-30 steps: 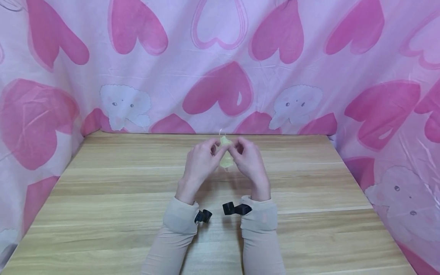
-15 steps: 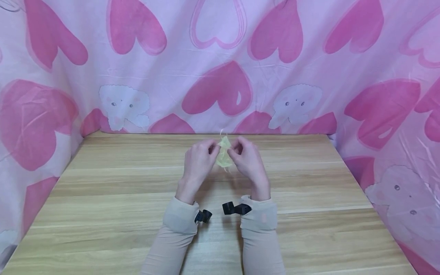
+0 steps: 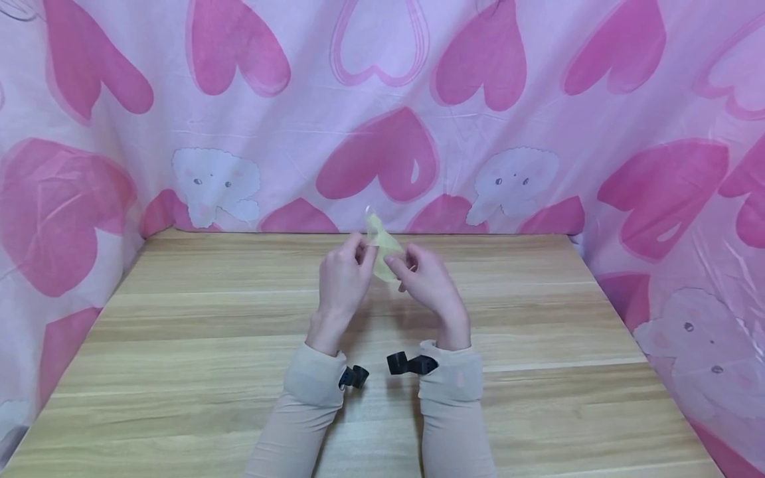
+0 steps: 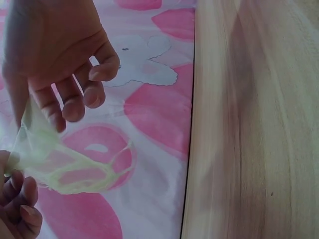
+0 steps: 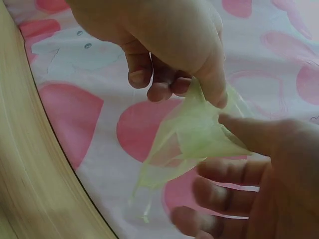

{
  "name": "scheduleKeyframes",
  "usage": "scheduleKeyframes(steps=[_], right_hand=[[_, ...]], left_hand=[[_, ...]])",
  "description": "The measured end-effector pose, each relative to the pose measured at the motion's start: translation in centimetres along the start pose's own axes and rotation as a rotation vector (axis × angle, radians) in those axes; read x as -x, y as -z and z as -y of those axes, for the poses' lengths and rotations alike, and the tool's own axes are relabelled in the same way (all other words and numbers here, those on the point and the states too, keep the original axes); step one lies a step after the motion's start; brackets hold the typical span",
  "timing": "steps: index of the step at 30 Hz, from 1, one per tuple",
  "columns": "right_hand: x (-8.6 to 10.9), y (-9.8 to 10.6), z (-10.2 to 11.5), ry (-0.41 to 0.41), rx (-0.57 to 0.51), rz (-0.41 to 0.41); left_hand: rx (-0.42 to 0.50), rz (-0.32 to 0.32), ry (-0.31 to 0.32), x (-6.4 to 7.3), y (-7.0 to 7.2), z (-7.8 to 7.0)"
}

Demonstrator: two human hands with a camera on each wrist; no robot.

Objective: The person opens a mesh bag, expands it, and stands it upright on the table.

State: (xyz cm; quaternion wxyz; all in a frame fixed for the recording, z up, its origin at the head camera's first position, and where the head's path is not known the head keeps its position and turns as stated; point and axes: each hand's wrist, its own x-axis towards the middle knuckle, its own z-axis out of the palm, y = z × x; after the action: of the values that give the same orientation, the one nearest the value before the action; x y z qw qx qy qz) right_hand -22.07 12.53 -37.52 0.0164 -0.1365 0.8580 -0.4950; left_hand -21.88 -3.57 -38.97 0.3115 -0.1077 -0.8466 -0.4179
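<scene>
A small pouch (image 3: 382, 247) of sheer pale yellow-green fabric is held up between both hands over the far part of the table. Thin cord ends (image 5: 146, 216) hang from one end of it, and a thin loop sticks up at its top in the head view. My left hand (image 3: 345, 279) pinches its left side between thumb and index finger. With thumb and fingers, my right hand (image 3: 431, 275) pinches the lower right side. In the right wrist view, the right thumb (image 5: 251, 133) lies on the fabric, which is spread between the two hands.
The wooden table (image 3: 209, 372) reaches to a pink curtain (image 3: 382, 153) printed with hearts and white animals, which stands behind and on both sides. A black wrist camera (image 3: 355, 376) sits at the left cuff, another black camera (image 3: 411, 363) at the right.
The pouch has tilted, its top end now up and to the left. The left hand has shifted slightly, while the right fingers have moved lower and inward along the fabric.
</scene>
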Motion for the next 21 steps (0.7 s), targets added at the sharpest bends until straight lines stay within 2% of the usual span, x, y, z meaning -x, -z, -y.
scheduleKeyframes(steps=[3,5,7,11,14,18,21], right_hand=[[0.1,-0.2,0.2,-0.011,-0.043,0.088],[0.1,-0.3,0.3,-0.025,-0.071,0.107],[0.1,-0.4,0.4,-0.034,-0.069,0.088],[0.0,-0.5,0.2,-0.054,-0.036,0.0],[-0.1,-0.3,-0.2,-0.053,-0.003,-0.044],[-0.1,0.0,-0.7,-0.056,0.046,-0.072],[-0.1,0.2,-0.8,-0.059,0.074,-0.073]], left_hand=[[0.011,-0.021,0.002,0.0,0.1,-0.1],[0.014,-0.031,0.003,0.0,0.1,-0.1],[0.018,-0.034,0.005,0.0,0.1,0.0],[0.019,-0.027,0.005,-0.1,0.2,0.0],[0.0,0.022,0.025,-0.1,0.3,0.2],[-0.068,0.137,0.054,-0.1,0.3,0.5],[-0.12,0.196,0.023,-0.1,0.4,0.7]])
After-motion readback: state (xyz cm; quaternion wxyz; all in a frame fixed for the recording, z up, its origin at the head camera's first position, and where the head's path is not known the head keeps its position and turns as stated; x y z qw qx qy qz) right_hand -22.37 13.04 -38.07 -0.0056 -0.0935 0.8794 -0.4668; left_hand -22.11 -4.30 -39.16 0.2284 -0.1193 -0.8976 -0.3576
